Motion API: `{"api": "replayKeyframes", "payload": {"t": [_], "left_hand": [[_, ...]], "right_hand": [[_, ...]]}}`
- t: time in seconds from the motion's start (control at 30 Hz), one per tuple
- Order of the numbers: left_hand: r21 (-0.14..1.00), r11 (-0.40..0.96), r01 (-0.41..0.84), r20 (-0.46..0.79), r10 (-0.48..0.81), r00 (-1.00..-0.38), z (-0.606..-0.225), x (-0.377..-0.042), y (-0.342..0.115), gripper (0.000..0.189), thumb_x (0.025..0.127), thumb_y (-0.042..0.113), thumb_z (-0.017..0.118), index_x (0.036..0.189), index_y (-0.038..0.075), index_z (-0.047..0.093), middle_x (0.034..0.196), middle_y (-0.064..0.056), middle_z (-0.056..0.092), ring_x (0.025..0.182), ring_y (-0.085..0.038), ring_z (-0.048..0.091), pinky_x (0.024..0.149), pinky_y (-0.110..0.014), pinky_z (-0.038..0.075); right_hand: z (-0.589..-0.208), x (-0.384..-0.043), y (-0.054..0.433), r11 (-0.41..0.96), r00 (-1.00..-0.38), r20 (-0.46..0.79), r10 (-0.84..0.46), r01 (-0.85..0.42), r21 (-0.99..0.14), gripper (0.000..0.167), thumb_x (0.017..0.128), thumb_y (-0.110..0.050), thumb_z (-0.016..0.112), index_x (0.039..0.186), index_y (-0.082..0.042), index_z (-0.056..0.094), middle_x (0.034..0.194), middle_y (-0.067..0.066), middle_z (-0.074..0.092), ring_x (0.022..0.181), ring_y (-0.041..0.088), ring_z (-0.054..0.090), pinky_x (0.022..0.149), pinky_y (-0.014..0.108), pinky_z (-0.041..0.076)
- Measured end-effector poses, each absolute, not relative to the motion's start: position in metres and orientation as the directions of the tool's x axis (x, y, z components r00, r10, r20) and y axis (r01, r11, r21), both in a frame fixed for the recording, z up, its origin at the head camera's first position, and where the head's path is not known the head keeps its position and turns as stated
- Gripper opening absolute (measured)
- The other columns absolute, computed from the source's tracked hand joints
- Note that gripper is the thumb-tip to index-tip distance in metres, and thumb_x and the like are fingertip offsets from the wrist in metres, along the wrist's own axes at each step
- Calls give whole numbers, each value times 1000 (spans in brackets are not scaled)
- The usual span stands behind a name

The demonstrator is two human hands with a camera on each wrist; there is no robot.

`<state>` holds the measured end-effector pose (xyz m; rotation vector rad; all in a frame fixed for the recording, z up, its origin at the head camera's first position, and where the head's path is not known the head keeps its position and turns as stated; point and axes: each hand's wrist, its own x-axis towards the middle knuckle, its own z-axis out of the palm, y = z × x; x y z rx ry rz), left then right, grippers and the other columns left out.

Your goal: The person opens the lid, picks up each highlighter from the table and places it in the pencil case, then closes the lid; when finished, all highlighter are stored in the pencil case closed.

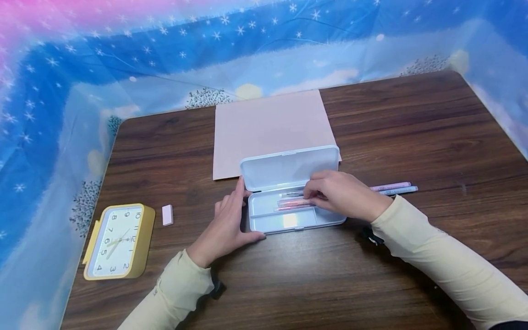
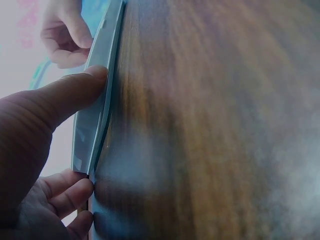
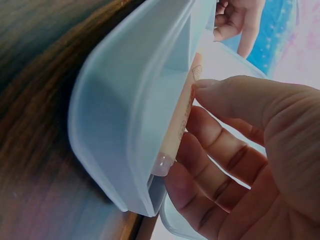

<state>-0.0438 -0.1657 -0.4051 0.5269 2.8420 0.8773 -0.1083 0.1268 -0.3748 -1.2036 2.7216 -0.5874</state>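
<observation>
A: What occupies the wood-grain table (image 1: pixel 297 284) before us?

B: Nearest, the left hand (image 1: pixel 227 227) grips the left end of an open white pencil case (image 1: pixel 261 223), thumb against its front. The right hand (image 1: pixel 344 195), fingers narrowed, pinches a peach pen (image 3: pixel 179 120) inside it.

A: And beyond?

B: Two markers (image 1: pixel 393 186) lie partly behind the right hand; a pale pink sheet (image 1: pixel 272 126) lies partly hidden by the raised lid (image 1: pixel 284 173); farthest hangs a blue snowflake-patterned cloth (image 1: pixel 255 39).

The pencil case (image 1: pixel 264 222) sits on the table (image 1: pixel 288 279), paper (image 1: pixel 272 128) behind it. Pens (image 1: pixel 294 202) lie in its rear compartment, at the right hand (image 1: pixel 340 195). Left of the case — eraser (image 1: pixel 167 215), then clock (image 1: pixel 119 242). Right — markers (image 1: pixel 391 186), side by side.
</observation>
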Motion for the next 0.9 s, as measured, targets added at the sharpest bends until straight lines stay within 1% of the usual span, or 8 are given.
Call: {"api": "replayKeyframes", "payload": {"t": [0.37,0.5,0.73,0.8,0.9], "left_hand": [[563,770,300,-6,367,-930,-404,-44,-166,138,68,39,90,158,16,-12,140,-6,50,110,-22,45,92,-39,28],[563,771,298,-10,367,-930,-404,-44,-166,138,68,40,90,158,16,-12,141,-6,50,111,-22,45,92,-39,28],[566,768,298,-14,370,-929,-405,-44,-165,137,69,40,89,158,17,-13,142,-6,51,111,-22,45,92,-38,27],[567,769,295,-17,369,-929,-405,-44,-165,137,69,40,89,158,16,-13,142,-6,51,111,-22,45,92,-38,27],[566,770,294,-16,367,-930,-404,-44,-166,138,69,40,90,158,16,-13,141,-6,51,111,-22,45,92,-39,27]], "right_hand": [[-376,-108,129,612,-685,71,-725,-688,-391,6,88,-18,75,93,-22,75,88,-9,63,73,6,52,67,26,47],[-374,-108,131,611,-687,77,-722,-687,-393,6,87,-18,75,92,-21,74,89,-9,64,76,7,55,69,29,48],[-357,-107,148,642,-718,67,-692,-656,-397,11,88,-15,74,98,-20,74,96,-7,66,85,9,60,76,33,51],[-351,-108,157,649,-726,84,-683,-655,-386,12,89,-13,73,99,-18,74,97,-5,66,84,9,60,74,33,51],[-344,-110,173,673,-746,112,-656,-645,-362,12,89,-11,72,98,-19,73,94,-7,65,81,5,59,71,31,51]]}}
